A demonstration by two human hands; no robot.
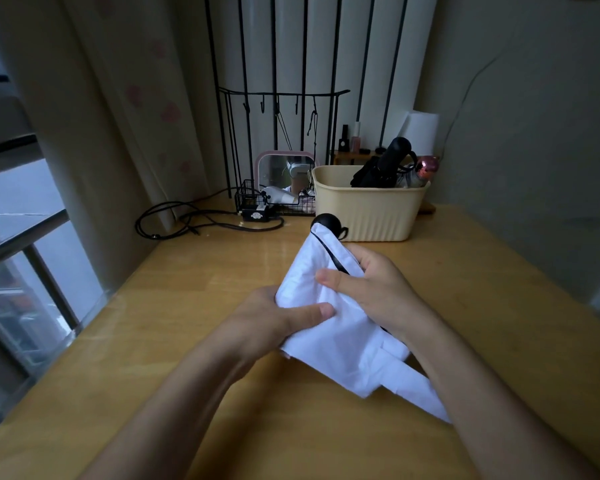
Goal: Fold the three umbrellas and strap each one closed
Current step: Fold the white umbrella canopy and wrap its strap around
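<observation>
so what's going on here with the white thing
A person holds a white umbrella over a wooden table. The left hand and the right hand both grip its fabric, which is gathered but loose at the near end, so it is not strapped shut yet. Behind it, a beige basket holds a black umbrella and a pink-handled umbrella.
</observation>
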